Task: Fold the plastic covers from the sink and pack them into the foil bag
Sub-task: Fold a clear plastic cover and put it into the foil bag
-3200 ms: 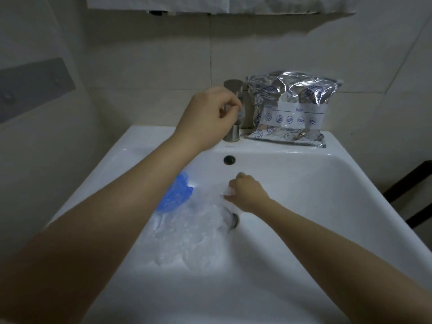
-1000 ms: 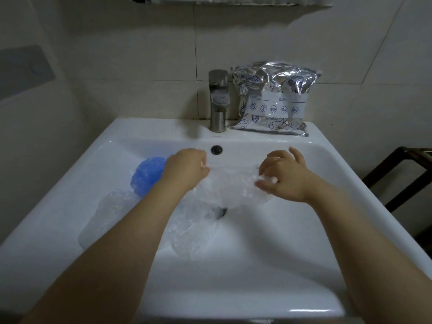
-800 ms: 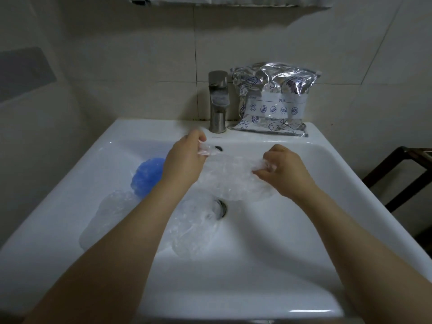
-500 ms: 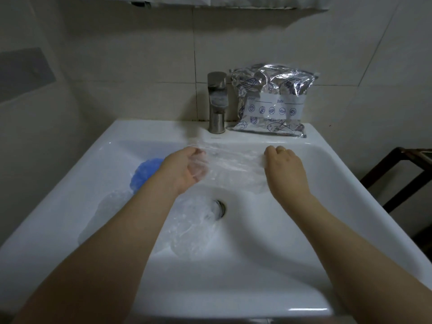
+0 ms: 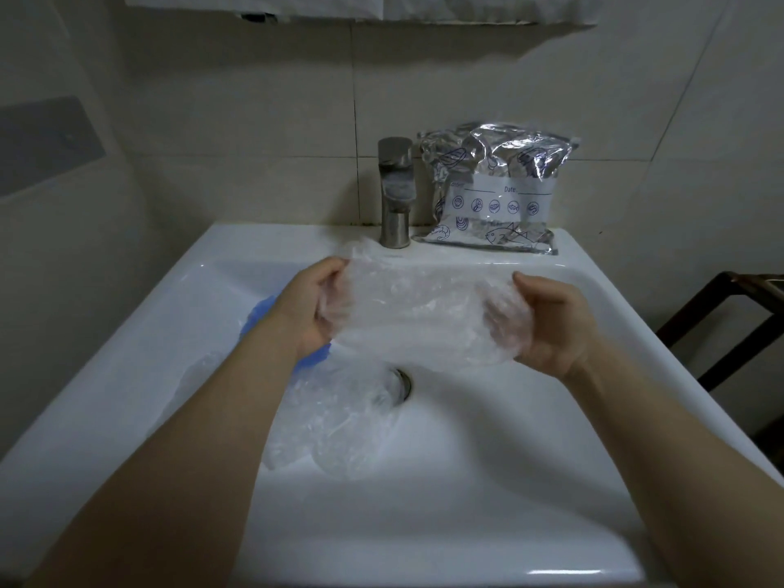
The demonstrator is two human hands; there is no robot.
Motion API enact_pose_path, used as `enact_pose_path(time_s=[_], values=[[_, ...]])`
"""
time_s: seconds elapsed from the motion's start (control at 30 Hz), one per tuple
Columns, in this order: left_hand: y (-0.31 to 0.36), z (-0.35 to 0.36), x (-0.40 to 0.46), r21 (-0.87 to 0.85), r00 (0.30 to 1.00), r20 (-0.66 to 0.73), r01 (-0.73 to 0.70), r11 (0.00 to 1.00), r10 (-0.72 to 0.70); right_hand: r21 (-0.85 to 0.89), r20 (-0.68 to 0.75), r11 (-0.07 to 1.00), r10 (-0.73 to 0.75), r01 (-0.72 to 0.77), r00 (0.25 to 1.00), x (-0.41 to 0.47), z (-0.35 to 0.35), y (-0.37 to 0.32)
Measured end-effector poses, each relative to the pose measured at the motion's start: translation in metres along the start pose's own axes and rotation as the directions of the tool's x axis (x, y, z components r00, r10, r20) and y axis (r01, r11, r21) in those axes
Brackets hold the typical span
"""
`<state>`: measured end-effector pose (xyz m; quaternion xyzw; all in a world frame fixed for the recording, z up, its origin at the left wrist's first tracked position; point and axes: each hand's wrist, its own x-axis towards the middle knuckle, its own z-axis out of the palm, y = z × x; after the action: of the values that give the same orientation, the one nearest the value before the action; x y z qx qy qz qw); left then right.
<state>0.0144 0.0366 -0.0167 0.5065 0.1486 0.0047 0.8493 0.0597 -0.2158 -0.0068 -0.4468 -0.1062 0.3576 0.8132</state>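
Here both hands (image 5: 551, 322) stretch a clear cover (image 5: 418, 316) taut.

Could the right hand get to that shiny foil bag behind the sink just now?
Probably yes. The foil bag stands on the sink ledge beside the tap, with nothing between it and the right hand. But that hand holds the clear plastic cover, so it is busy.

Single head-worn view, close above the sink (image 5: 636, 316), angled forward and down.
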Motion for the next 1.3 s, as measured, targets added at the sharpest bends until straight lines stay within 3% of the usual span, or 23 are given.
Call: enact_pose_path(time_s=[0.07, 0.1, 0.17, 0.23, 0.27, 0.37, 0.47, 0.57, 0.67, 0.73, 0.77, 0.8, 0.87, 0.97, 1.07, 1.13, 1.2, 1.23, 1.27, 1.3], values=[[0.004, -0.003, -0.002, -0.08, 0.998, 0.052, -0.03, 0.996, 0.035, -0.112, 0.021, 0.994, 0.02, -0.017, 1.0, 0.001, -0.009, -0.003], [0.006, -0.003, -0.004, -0.11, 0.996, 0.073, -0.035, 0.993, 0.043, -0.269, 0.054, 0.963, 0.042, -0.026, 0.998, 0.001, -0.014, -0.005], [0.008, -0.002, -0.009, -0.133, 0.992, 0.107, -0.049, 0.99, 0.064, -0.601, 0.096, 0.799, 0.056, 0.012, 0.994, 0.003, -0.024, -0.005], [0.009, 0.001, -0.014, -0.142, 0.982, 0.172, -0.05, 0.989, 0.074, -0.772, 0.009, 0.633, -0.08, 0.057, 0.997, 0.006, -0.029, -0.005], [0.008, 0.002, -0.015, -0.138, 0.975, 0.211, -0.046, 0.989, 0.074, -0.797, -0.043, 0.6, -0.172, 0.07, 0.984, 0.007, -0.03, -0.005], [0.006, 0.007, -0.017, -0.131, 0.955, 0.293, -0.007, 0.991, 0.045, -0.668, -0.188, 0.738, -0.291, 0.095, 0.938, 0.012, -0.03, -0.005], [-0.001, 0.011, -0.016, -0.015, 0.984, 0.164, -0.071, 0.997, 0.073, -0.457, -0.308, 0.884, -0.258, 0.095, 0.916, 0.016, -0.032, -0.006], [-0.003, 0.01, -0.014, 0.051, 0.973, 0.129, -0.198, 0.979, 0.19, -0.09, -0.222, 0.98, -0.193, 0.177, 0.956, 0.012, -0.03, -0.013], [0.0, 0.008, -0.01, -0.011, 0.964, 0.098, -0.249, 0.969, 0.249, 0.093, -0.107, 0.975, -0.19, 0.2, 0.976, 0.008, -0.03, -0.017], [-0.001, 0.009, -0.009, -0.068, 0.961, 0.124, -0.24, 0.968, 0.247, 0.184, 0.108, 0.979, -0.109, 0.088, 0.988, 0.009, -0.026, -0.012], [-0.001, 0.011, -0.01, -0.1, 0.96, 0.148, -0.223, 0.97, 0.237, 0.188, 0.156, 0.98, -0.1, 0.07, 0.983, 0.006, -0.023, -0.01], [-0.002, 0.014, -0.012, -0.133, 0.961, 0.168, -0.198, 0.971, 0.219, 0.101, 0.073, 0.987, -0.131, 0.123, 0.989, -0.001, -0.026, -0.009], [-0.001, 0.016, -0.015, -0.155, 0.96, 0.207, -0.158, 0.975, 0.188, 0.085, 0.078, 0.986, -0.153, 0.146, 0.985, -0.003, -0.031, -0.005], [-0.003, 0.018, -0.013, 0.166, 0.952, 0.222, -0.247, 0.955, 0.208, 0.07, 0.122, 0.973, -0.229, 0.221, 0.966, -0.003, -0.032, -0.009], [0.001, 0.033, -0.016, 0.386, 0.94, -0.033, -0.302, 0.872, 0.34, 0.169, 0.116, 0.95, -0.285, 0.264, 0.952, -0.004, -0.01, -0.017], [0.007, 0.039, -0.02, 0.518, 0.857, -0.181, -0.335, 0.787, 0.483, 0.229, 0.105, 0.89, -0.425, 0.394, 0.899, 0.005, -0.002, -0.019], [0.017, 0.049, -0.03, 0.536, 0.827, -0.158, -0.387, 0.751, 0.539, -0.139, -0.064, 0.768, -0.636, 0.625, 0.769, -0.001, 0.009, -0.02], [0.02, 0.055, -0.037, 0.492, 0.849, -0.109, -0.406, 0.77, 0.517, -0.383, -0.03, 0.61, -0.758, 0.694, 0.651, -0.003, 0.016, -0.018], [0.022, 0.064, -0.046, 0.454, 0.874, -0.053, -0.41, 0.791, 0.483, -0.621, 0.097, 0.37, -0.838, 0.69, 0.537, -0.004, 0.026, -0.016], [0.024, 0.072, -0.052, 0.436, 0.897, 0.013, -0.402, 0.805, 0.441, -0.803, 0.266, 0.058, -0.856, 0.593, 0.443, -0.004, 0.035, -0.013]])
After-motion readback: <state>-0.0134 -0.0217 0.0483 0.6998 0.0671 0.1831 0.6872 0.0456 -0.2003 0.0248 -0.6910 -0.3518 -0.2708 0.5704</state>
